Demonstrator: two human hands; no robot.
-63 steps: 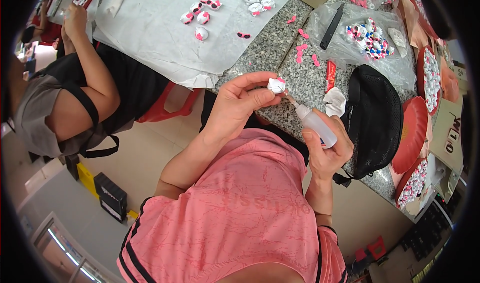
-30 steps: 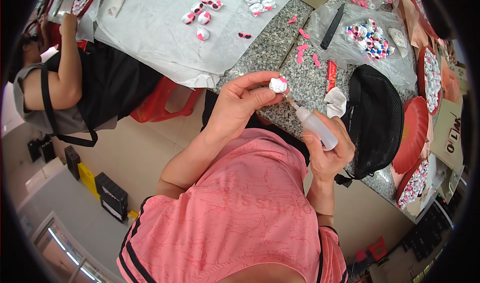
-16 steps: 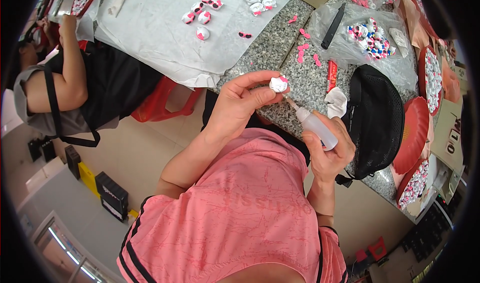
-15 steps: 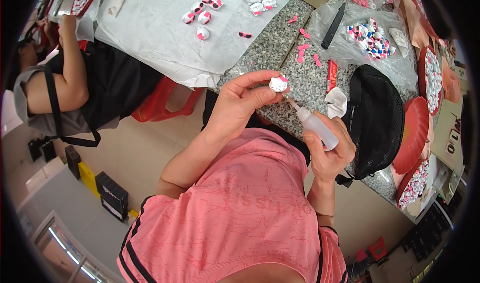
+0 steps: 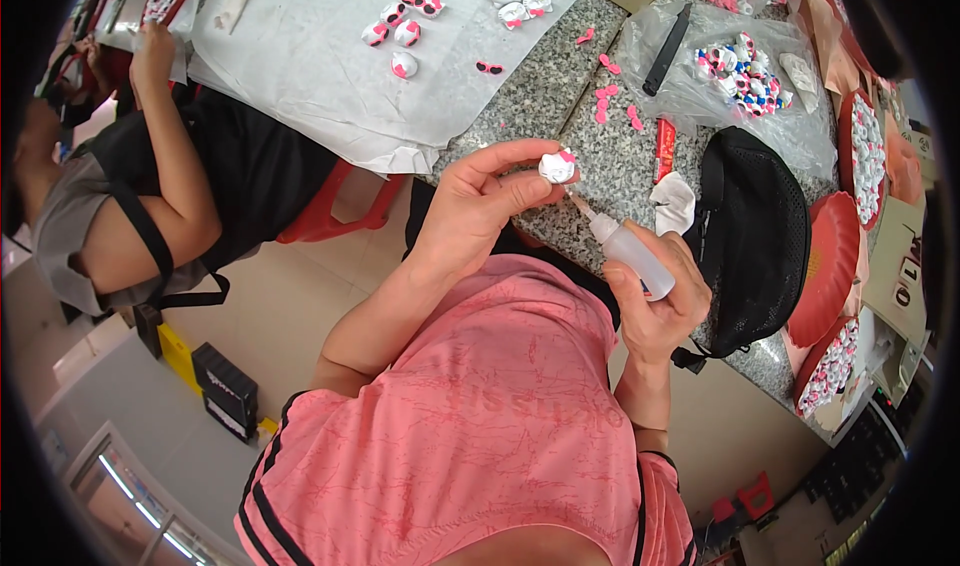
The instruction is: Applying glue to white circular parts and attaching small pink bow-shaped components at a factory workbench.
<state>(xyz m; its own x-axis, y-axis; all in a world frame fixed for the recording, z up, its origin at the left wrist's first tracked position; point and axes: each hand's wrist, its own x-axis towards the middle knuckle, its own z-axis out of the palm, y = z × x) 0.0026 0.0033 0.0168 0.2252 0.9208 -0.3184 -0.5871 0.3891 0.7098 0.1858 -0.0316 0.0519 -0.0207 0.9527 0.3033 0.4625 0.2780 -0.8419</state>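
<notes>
Between the thumb and fingers of my left hand [image 5: 492,198] is a small white cat-head figurine [image 5: 556,168] with a pink bow. My right hand [image 5: 665,301] is wrapped round a translucent squeeze bottle [image 5: 637,256], tilted so that its thin nozzle points up at the figurine's underside. The nozzle tip is very near the figurine; whether they touch I cannot tell. Beyond my hands, several similar figurines [image 5: 404,65] stand on a white sheet [image 5: 330,76]. A small pair of pink-rimmed sunglasses [image 5: 490,68] lies beside them, and loose pink pieces [image 5: 601,105] are scattered on the granite table [image 5: 540,116].
At the right lie a black mesh pouch [image 5: 755,246], a crumpled tissue [image 5: 673,204], a red packet [image 5: 665,150] and a black-handled tool [image 5: 667,50]. Plastic bags of small figurines [image 5: 745,76] and red trays [image 5: 822,266] are farther right. Another person [image 5: 140,206] sits at the left.
My hands, the figurine and the bottle have barely moved. The person at the left has leaned toward me, with the arm shifted to the right.
</notes>
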